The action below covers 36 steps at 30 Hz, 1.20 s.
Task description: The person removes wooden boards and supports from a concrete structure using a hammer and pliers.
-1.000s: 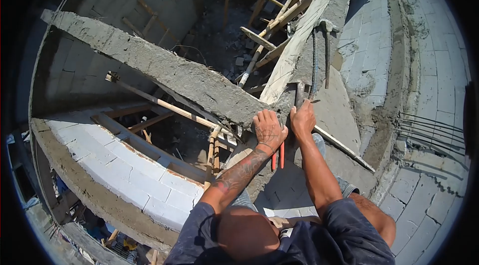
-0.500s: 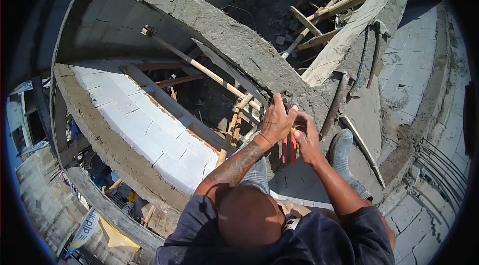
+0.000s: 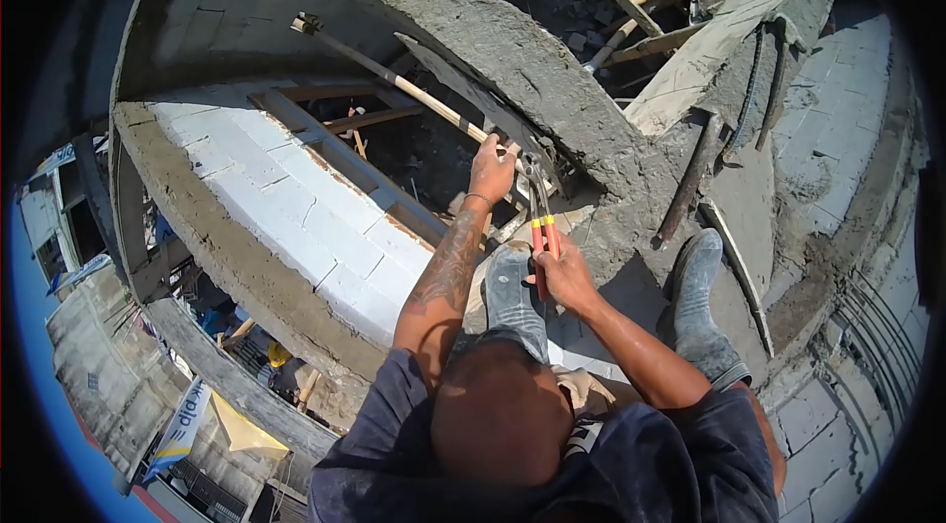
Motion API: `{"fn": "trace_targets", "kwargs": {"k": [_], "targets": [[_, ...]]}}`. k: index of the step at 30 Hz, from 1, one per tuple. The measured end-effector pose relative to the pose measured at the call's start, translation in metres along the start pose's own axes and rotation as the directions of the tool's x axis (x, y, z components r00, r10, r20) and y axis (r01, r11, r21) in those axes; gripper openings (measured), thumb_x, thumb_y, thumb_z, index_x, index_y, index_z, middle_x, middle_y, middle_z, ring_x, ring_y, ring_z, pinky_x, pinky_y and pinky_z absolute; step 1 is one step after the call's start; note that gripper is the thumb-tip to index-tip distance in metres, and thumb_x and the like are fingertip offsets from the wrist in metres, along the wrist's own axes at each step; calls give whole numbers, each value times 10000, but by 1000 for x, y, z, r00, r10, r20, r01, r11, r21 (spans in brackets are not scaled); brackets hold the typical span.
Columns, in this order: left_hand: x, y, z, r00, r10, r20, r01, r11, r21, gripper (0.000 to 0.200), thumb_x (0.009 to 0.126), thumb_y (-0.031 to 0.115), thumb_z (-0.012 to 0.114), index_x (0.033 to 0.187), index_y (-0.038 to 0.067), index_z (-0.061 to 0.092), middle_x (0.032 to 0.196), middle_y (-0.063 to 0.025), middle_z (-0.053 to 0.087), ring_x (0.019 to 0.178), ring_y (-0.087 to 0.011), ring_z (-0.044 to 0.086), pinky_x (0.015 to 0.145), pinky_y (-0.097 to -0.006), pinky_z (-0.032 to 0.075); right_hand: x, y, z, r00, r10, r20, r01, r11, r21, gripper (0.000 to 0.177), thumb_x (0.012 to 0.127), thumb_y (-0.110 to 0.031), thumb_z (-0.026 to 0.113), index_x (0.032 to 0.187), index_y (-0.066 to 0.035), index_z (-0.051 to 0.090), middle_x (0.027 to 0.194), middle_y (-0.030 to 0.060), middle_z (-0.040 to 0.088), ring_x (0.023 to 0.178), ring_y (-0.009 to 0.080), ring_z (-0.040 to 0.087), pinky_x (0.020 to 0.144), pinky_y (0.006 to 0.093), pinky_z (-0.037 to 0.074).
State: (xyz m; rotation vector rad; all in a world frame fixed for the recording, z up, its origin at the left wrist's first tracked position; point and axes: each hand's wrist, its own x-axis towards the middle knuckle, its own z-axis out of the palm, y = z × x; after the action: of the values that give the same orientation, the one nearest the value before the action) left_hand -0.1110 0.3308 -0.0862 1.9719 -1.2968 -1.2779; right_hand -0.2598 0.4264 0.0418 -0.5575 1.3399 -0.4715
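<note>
My right hand (image 3: 564, 272) is closed around the red-and-yellow handles of a pair of pincers (image 3: 538, 198). Their dark metal jaws point away from me, just right of the bamboo pole's near end. My left hand (image 3: 491, 173) reaches farther forward, fingers curled at the end of the bamboo pole (image 3: 404, 85). What its fingertips pinch is too small to make out. Both hands work above the gap beside the rough concrete beam (image 3: 483, 35). Below them, my left grey rubber boot (image 3: 514, 292) stands on the masonry.
A white block wall (image 3: 286, 198) with a mortar edge curves along the left, beside an opening with timber framing. To the right, a rusty bar (image 3: 690, 178) and bent rebar (image 3: 746, 95) stick out near my right boot (image 3: 698, 292). Bamboo and planks lie below at the top right.
My hands, together around the pincers before, have separated. The left has moved forward and left to the pole's end; the right holds the pincers lower by the handles, jaws forward.
</note>
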Motion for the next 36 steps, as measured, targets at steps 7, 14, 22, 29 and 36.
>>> {"fn": "trace_targets", "kwargs": {"k": [7, 14, 22, 29, 36], "targets": [[5, -7, 33, 999, -20, 50, 25, 995, -101, 401, 756, 219, 537, 979, -106, 461, 916, -293, 515, 895, -413, 510, 779, -430, 404, -9, -7, -12, 991, 132, -6, -132, 989, -63, 403, 807, -54, 454, 1196, 19, 382, 843, 86, 528, 705, 155, 575, 642, 292, 516], [41, 5, 0, 980, -181, -82, 184, 982, 38, 322, 767, 176, 493, 927, -102, 524, 875, -241, 575, 854, -351, 545, 765, -402, 424, -13, -6, -17, 997, 69, -22, -72, 988, -137, 294, 789, -59, 463, 1077, -3, 457, 787, 82, 552, 696, 149, 570, 649, 274, 454], [85, -8, -41, 894, 332, 300, -434, 481, 762, 635, 699, 266, 630, 1267, 80, 414, 1272, -207, 400, 1123, -334, 453, 888, -405, 408, 20, -35, -26, 982, 121, 142, -50, 903, -426, 275, 785, -53, 484, 1059, -49, 465, 882, 29, 503, 838, 120, 465, 772, 252, 382], [96, -31, -24, 904, 369, 215, -394, 525, 755, 568, 730, 375, 623, 1203, 95, 479, 1222, -183, 455, 1050, -283, 506, 802, -386, 449, 38, -44, -6, 955, 297, 26, -251, 850, -463, 276, 788, -131, 514, 1049, -67, 448, 773, 40, 469, 657, 117, 455, 527, 268, 394], [89, -6, -42, 914, 214, 345, -405, 448, 797, 272, 702, 339, 636, 720, 68, 657, 690, -113, 622, 670, -241, 605, 619, -342, 454, 33, -30, -14, 959, 278, 59, -219, 855, -470, 249, 772, -139, 509, 996, -51, 445, 775, 87, 487, 707, 183, 490, 610, 316, 404]]}}
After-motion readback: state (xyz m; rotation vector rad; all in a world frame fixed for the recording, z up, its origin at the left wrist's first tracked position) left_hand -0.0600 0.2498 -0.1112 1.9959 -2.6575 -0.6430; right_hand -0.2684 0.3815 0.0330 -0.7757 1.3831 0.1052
